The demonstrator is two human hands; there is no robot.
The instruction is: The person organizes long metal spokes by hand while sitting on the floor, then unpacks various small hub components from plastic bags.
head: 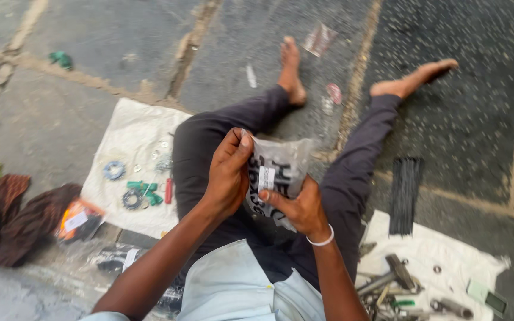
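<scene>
I sit on the ground with both legs stretched out, and both hands hold a small clear plastic bag [281, 169] with dark print and a white label over my lap. My left hand [228, 172] pinches the bag's top left corner between thumb and fingers. My right hand [300, 208], with a white band on the wrist, grips the bag from below, thumb pressed on its front. What is inside the bag cannot be made out.
A white cloth [129, 139] at my left carries rings, washers, green parts and a red piece. Another white cloth [447, 255] at my right holds metal tools [388, 282] and a bundle of black spokes [404, 193]. An orange packet [77, 219] and dark rags [13, 214] lie further left.
</scene>
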